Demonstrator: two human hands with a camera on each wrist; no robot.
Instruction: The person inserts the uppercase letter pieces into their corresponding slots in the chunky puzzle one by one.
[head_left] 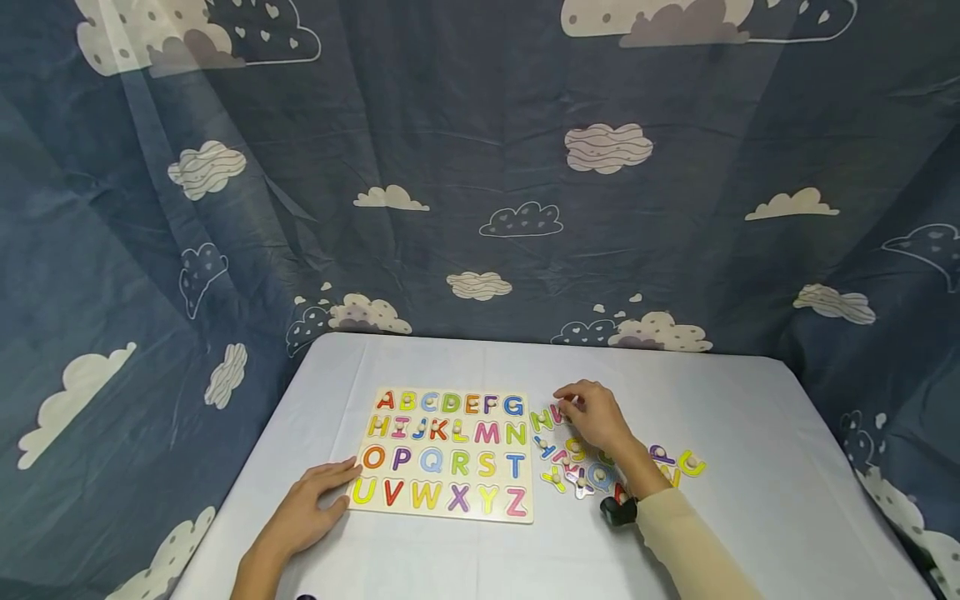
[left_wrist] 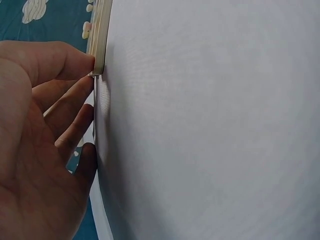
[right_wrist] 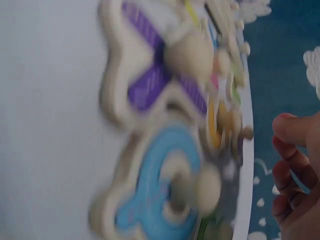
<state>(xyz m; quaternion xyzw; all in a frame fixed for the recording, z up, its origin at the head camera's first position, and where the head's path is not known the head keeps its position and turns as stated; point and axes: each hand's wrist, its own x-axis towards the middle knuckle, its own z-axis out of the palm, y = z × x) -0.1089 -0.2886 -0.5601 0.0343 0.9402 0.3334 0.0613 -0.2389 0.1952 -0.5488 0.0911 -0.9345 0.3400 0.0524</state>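
Observation:
A pale alphabet puzzle board [head_left: 450, 493] lies on the table, with knobbed letter pieces in the upper rows. My left hand [head_left: 311, 504] touches its lower left edge. In the left wrist view, that thumb [left_wrist: 75, 62] meets the board's corner [left_wrist: 101, 47], and the fingers extend along the table. My right hand [head_left: 596, 417] hovers by the loose letters, near a green N [head_left: 540, 420] and a partly covered pink letter. The right fingers [right_wrist: 290, 172] bend loosely, with nothing visible between them. A purple X [right_wrist: 145, 92] and a blue Q [right_wrist: 145, 195] lie nearer the right wrist camera.
More loose knobbed letters lie right of the board, including a yellow Y [head_left: 553, 477] and a yellow U [head_left: 692, 463]. The right forearm [head_left: 641, 467] covers part of this pile. White cloth [head_left: 750, 467] covers the table, and a cloud-patterned curtain [head_left: 480, 167] hangs behind.

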